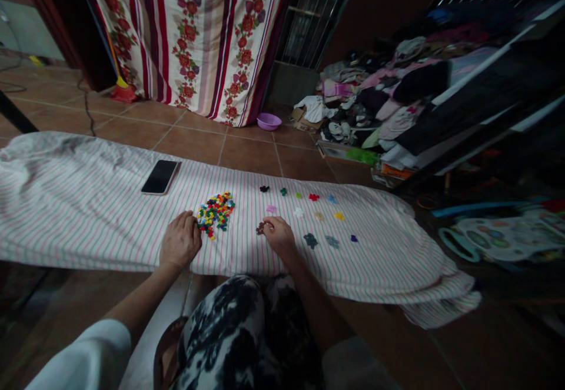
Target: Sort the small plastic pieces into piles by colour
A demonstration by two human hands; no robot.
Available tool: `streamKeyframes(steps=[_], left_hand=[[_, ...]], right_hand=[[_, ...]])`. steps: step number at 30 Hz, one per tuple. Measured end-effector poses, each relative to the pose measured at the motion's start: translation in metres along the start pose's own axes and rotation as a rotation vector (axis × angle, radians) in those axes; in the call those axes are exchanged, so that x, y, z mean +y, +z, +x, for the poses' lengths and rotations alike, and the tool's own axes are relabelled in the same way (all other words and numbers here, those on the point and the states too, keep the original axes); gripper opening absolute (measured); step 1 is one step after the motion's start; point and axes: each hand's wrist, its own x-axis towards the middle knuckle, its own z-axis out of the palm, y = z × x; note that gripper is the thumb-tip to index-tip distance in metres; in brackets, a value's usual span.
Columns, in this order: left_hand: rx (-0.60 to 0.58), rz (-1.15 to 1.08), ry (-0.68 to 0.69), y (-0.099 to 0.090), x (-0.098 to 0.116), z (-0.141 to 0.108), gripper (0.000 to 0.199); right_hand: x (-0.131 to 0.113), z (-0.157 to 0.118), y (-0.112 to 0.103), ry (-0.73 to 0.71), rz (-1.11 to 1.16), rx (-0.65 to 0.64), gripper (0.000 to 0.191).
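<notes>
A mixed pile of small coloured pieces (216,212) lies on the striped cloth (97,202). At its left edge rests my left hand (180,239), fingers bent together by the pieces; whether they hold one is hidden. My right hand (279,236) has its fingertips pinched over the small brown group (260,228); what is between them is too small to tell. Single-colour groups lie beyond and to the right, among them black (264,189), red (313,197), pink (271,209), white (299,212), yellow (339,216), dark grey (310,240) and purple (354,238).
A phone (160,177) lies on the cloth left of the pile. Past the far edge are a purple basin (269,121), a floral curtain (198,37) and a heap of clothes (379,90). My knees are under the near edge.
</notes>
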Motion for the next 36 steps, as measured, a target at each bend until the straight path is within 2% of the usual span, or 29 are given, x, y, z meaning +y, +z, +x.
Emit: streamKeyframes(steps=[7, 15, 21, 26, 30, 33, 36], left_hand=[[0.004, 0.007, 0.003, 0.0, 0.001, 0.001, 0.02], [0.008, -0.003, -0.007, 0.0, 0.001, 0.001, 0.019], [-0.005, 0.004, -0.007, 0.0, 0.001, 0.001, 0.02], [-0.007, -0.003, -0.01, 0.001, 0.0, 0.0, 0.02], [-0.001, -0.026, -0.03, 0.001, 0.0, 0.0, 0.021], [0.0, -0.033, -0.037, 0.001, 0.001, 0.0, 0.021], [-0.006, -0.028, -0.043, 0.0, 0.001, 0.0, 0.021]], right_hand=[[0.007, 0.001, -0.002, -0.033, 0.044, -0.003, 0.033], [0.004, 0.003, -0.007, 0.026, 0.189, -0.165, 0.038], [-0.004, -0.001, -0.014, -0.005, 0.154, -0.099, 0.035], [-0.005, -0.004, -0.014, -0.012, 0.114, -0.106, 0.034], [-0.006, -0.004, -0.014, -0.066, 0.037, -0.027, 0.036], [-0.016, -0.005, -0.014, -0.127, 0.076, -0.014, 0.035], [-0.038, -0.011, -0.008, -0.214, 0.147, -0.064, 0.03]])
